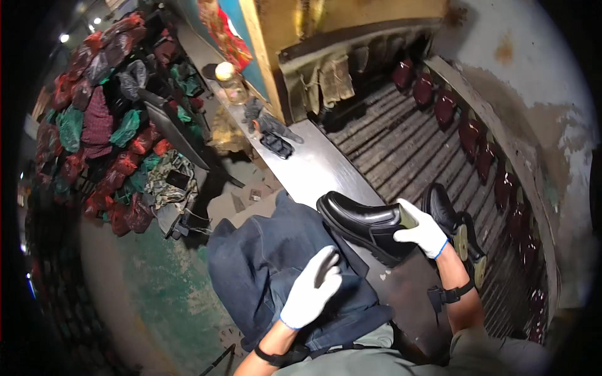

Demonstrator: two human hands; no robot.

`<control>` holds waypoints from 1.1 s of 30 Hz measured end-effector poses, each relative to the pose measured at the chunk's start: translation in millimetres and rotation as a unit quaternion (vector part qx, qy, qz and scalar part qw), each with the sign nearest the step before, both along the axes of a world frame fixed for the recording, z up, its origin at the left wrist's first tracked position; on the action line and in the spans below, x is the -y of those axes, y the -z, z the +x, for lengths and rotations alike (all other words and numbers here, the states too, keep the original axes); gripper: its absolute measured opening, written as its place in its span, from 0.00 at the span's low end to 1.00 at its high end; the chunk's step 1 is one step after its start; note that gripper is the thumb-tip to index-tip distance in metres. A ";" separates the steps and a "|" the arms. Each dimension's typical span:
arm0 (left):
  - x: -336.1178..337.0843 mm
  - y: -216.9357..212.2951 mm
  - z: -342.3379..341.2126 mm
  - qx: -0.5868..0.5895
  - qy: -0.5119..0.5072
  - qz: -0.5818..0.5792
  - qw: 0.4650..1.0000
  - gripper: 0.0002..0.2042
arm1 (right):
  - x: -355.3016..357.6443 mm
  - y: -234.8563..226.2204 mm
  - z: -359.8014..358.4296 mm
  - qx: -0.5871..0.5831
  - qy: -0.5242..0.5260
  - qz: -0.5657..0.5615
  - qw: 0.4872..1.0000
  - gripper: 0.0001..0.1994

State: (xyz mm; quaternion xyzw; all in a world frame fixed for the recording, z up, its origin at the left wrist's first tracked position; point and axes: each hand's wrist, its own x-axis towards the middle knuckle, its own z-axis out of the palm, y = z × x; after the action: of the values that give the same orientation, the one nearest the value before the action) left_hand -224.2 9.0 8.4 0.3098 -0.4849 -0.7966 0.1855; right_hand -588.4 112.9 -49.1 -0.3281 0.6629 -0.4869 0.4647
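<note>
My right hand (424, 232), in a white glove, grips the heel end of a glossy black slip-on shoe (360, 222) held over the edge of a dark metal ledge (313, 166). My left hand (312, 288), also gloved in white, hovers with fingers spread just above a dark blue cloth (263, 263) draped over my lap, holding nothing. A second black shoe (444, 210) lies on the slatted conveyor (401, 150) just right of my right hand.
Dark red shoe lasts (467, 135) line the conveyor's right rail. A bottle with a yellow cap (227, 78) and a dark glove (266, 125) lie farther along the ledge. Piled red and green bags (94, 125) fill the left; the green floor (163, 294) lies below.
</note>
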 end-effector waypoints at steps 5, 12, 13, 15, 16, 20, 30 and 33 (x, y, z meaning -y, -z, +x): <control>-37.6 42.5 -100.6 0.033 -0.203 0.175 0.963 0.19 | 7.6 -82.6 82.9 -0.217 -0.122 0.118 0.961 0.46; -3.3 104.7 -205.8 -0.067 -0.063 0.094 0.991 0.33 | -12.7 -18.2 64.9 -0.400 0.189 -0.042 0.896 0.36; 9.9 115.5 -226.0 -0.099 0.010 0.107 0.989 0.37 | -5.0 -9.9 42.6 -0.403 0.230 -0.029 0.885 0.35; 26.3 125.0 -244.5 -0.105 0.116 0.066 0.985 0.40 | 16.7 -3.1 9.7 -0.462 0.276 0.008 0.843 0.33; 26.8 109.8 -245.3 -0.086 0.164 -0.050 0.981 0.41 | 21.6 -1.1 -3.9 -0.518 0.283 0.036 0.807 0.33; 32.7 65.0 -198.7 -0.129 0.133 -0.214 0.959 0.41 | 75.5 -4.1 23.2 -0.707 0.222 0.021 0.671 0.33; 111.1 -35.4 -9.8 0.075 -0.086 -0.094 0.989 0.22 | 448.1 80.6 -32.5 0.010 0.095 -0.083 0.992 0.39; 114.2 -28.5 14.5 0.073 -0.128 -0.077 0.986 0.21 | 490.6 115.6 -123.7 -0.113 0.094 0.089 0.985 0.25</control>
State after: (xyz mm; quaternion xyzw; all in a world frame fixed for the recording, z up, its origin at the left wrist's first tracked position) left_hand -209.7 -105.2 36.9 0.4109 -0.5135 -0.7020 0.2733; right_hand -712.1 -377.7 -164.7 -0.2744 0.7797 -0.4272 0.3664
